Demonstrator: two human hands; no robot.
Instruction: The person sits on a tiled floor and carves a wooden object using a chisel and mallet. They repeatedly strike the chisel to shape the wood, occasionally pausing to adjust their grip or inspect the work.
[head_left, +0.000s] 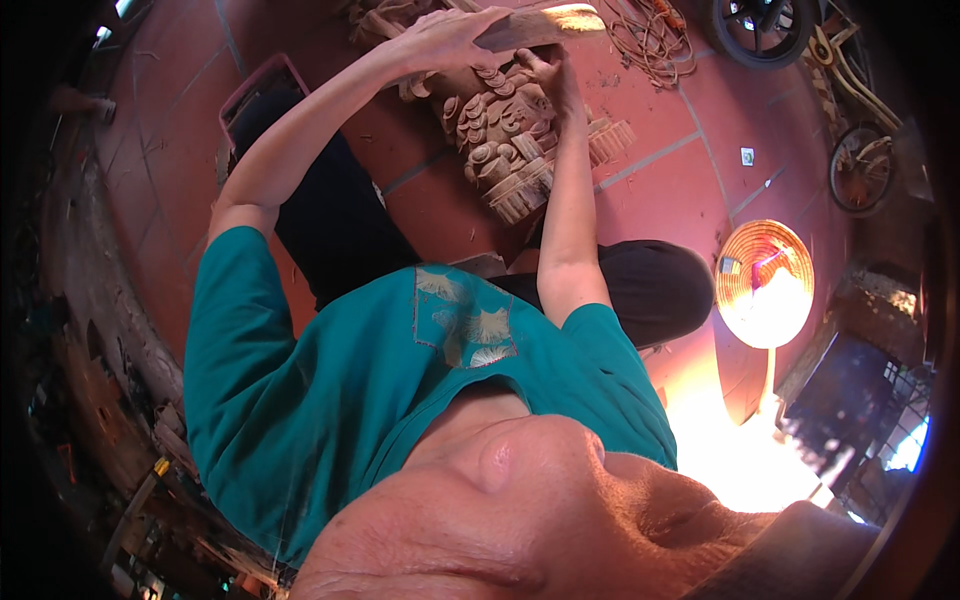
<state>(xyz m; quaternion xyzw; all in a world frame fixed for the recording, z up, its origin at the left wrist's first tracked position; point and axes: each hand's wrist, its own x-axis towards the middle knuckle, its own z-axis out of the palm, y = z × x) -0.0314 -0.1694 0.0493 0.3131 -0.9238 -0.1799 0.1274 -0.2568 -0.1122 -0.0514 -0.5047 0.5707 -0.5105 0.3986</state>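
Wood carving, pale brown with deep scroll relief, propped on red tiled floor between the knees. Left hand, grip closed over a flat wooden mallet, just above carving's upper end. Right hand, grip closed on a slim tool, blade hidden, pressed to carving's top edge. Relief across carving's middle and lower part looks largely cut; upper end apparently in work. Conical straw hat well right of carving. Wheels beyond carving.
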